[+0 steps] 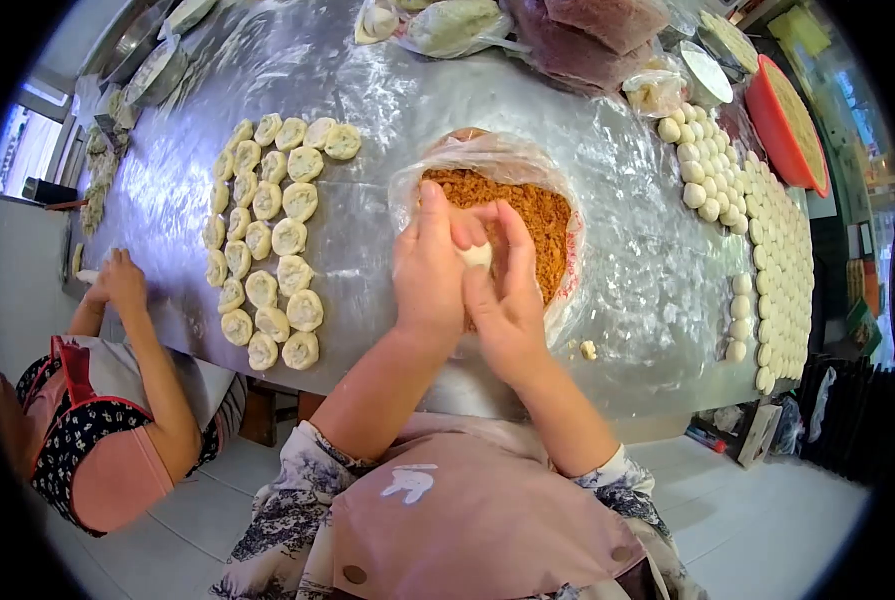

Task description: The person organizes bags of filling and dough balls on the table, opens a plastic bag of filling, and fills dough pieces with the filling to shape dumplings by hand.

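My left hand (430, 268) and my right hand (507, 300) are together over a plastic-lined container of orange-brown crumbly filling (539, 225). Between them sits a small white dough ball (476, 255), partly hidden by my fingers. My left hand cups it from the left. The right thumb and fingers close around it from the other side. Clear plastic (567, 185) spreads around the filling's edge on the metal table. A few small dough crumbs (588, 350) lie to the right, near the table's front edge.
Rows of dimpled dough rounds (289, 237) lie at left. Dough balls (707, 180) and rows of dough pieces (779, 270) cover the right side, beside a red basin (787, 125). Filled bags (587, 40) stand at the back. A co-worker (117, 440) works at far left.
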`<state>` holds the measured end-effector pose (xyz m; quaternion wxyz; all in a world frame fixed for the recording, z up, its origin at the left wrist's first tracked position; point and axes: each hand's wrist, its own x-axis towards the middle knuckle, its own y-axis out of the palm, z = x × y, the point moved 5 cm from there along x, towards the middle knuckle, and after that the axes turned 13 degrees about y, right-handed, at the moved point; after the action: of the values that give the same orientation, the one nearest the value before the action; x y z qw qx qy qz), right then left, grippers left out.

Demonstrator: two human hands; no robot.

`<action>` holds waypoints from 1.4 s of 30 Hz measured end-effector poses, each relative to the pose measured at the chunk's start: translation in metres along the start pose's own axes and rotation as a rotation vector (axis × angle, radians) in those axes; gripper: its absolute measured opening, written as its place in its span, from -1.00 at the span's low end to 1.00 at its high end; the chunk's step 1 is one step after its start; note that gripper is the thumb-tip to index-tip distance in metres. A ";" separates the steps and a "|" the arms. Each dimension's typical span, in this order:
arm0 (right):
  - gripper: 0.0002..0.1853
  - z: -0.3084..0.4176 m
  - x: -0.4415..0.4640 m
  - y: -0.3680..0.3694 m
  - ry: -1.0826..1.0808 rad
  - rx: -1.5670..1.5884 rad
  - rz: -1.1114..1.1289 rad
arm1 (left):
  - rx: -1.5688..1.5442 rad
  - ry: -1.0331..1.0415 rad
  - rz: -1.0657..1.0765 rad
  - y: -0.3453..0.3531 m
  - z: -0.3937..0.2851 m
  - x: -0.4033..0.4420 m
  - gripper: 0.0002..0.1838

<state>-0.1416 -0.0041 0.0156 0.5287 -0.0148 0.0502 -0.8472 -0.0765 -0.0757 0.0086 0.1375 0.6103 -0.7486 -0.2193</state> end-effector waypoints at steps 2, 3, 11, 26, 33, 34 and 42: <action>-0.42 -0.001 -0.005 -0.003 0.154 -0.016 -0.051 | -0.039 0.068 0.031 0.007 0.001 -0.002 -0.25; -0.48 0.004 -0.005 -0.007 0.158 0.005 -0.089 | -0.100 0.056 0.055 0.008 0.001 -0.003 -0.24; -0.37 0.016 -0.002 -0.001 -0.001 -0.135 -0.158 | -0.048 -0.015 0.335 0.001 0.004 -0.009 -0.29; -0.50 0.000 -0.004 -0.022 0.526 0.233 0.082 | -0.473 -0.020 0.103 0.025 -0.005 -0.014 -0.36; -0.50 -0.019 -0.010 -0.044 0.343 0.162 -0.078 | 0.116 0.043 0.577 0.019 0.023 -0.023 -0.44; -0.54 -0.007 -0.019 -0.051 0.569 0.462 0.070 | -0.012 -0.031 0.551 0.025 0.024 -0.028 -0.43; -0.57 -0.059 -0.136 -0.305 0.556 -0.358 -1.038 | 0.009 -0.066 0.522 0.002 0.009 -0.016 -0.50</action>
<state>-0.3590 0.2555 -0.0083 0.0038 0.0958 0.3139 -0.9446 -0.0792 -0.0579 0.0026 0.1621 0.3898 -0.8858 -0.1928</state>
